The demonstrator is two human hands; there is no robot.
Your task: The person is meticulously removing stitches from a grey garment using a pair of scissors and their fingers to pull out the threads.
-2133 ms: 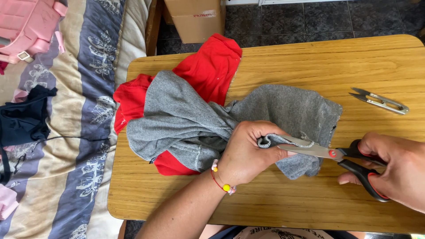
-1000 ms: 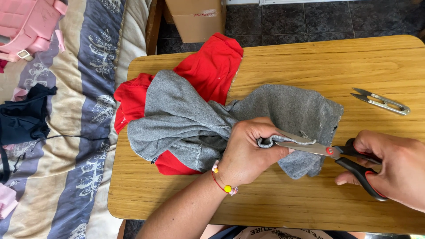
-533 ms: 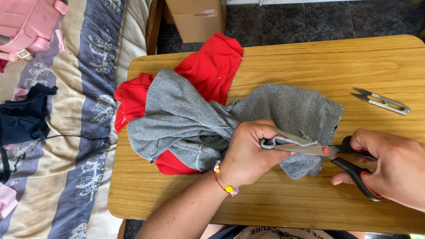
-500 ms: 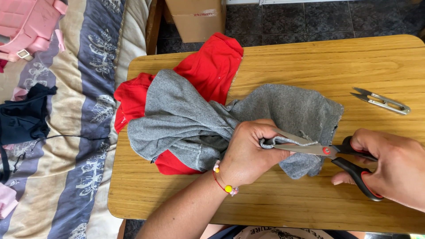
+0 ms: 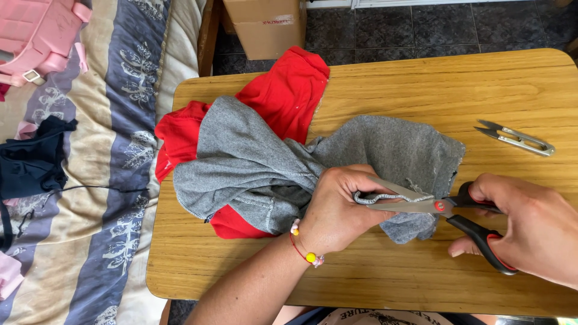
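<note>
A grey garment (image 5: 253, 159) lies bunched over a red garment (image 5: 283, 90) on a wooden table (image 5: 421, 78). My left hand (image 5: 337, 207) pinches a narrow grey strip of the fabric at the garment's lower edge, a red beaded bracelet on the wrist. My right hand (image 5: 530, 225) grips black-handled scissors (image 5: 445, 210) with the blades slightly apart around that strip, tips pointing left at my left fingers.
Small metal thread snips (image 5: 515, 138) lie at the table's right. A bed with a striped floral cover (image 5: 114, 120) runs along the left, carrying a dark garment (image 5: 30, 162) and a pink bag (image 5: 39, 36). A cardboard box (image 5: 265, 24) stands on the tiled floor behind.
The scissors and my right hand have crept leftward along the grey strip, toward my left hand. The garments have barely shifted.
</note>
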